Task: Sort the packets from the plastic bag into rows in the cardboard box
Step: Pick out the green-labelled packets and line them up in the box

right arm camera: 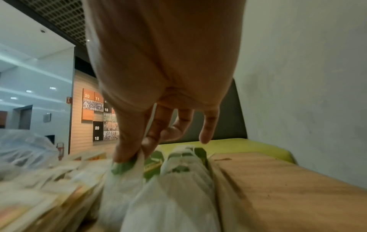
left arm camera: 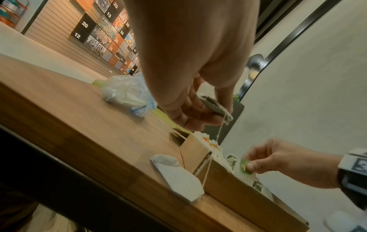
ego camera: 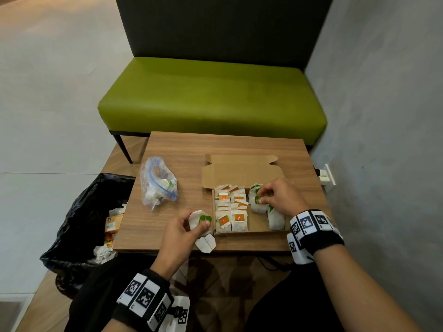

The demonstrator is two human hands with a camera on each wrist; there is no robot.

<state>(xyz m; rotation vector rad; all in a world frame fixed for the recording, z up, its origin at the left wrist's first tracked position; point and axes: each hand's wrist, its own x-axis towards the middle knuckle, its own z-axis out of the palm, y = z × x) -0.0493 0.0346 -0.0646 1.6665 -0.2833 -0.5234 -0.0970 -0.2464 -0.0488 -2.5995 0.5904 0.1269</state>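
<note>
I see a wooden table (ego camera: 182, 144). Plastic bag (ego camera: 158, 185) lies toward its left edge; open cardboard box (ego camera: 239, 168) sits right of centre, reaching close to the near edge. One loose packet (ego camera: 205, 243) lies at the near edge, touching the box's left corner.

Open brown cardboard box (ego camera: 242, 171) sat centre-right on wooden table (ego camera: 182, 149) — clear plastic zip bag (ego camera: 158, 185) to its left; black bin bag (ego camera: 81, 212) left of table; green padded bench (ego camera: 211, 97) behind.

Head view down over table (ego camera: 182, 144), wrist views low, close, sharing box (left arm camera: 195, 153).
</note>
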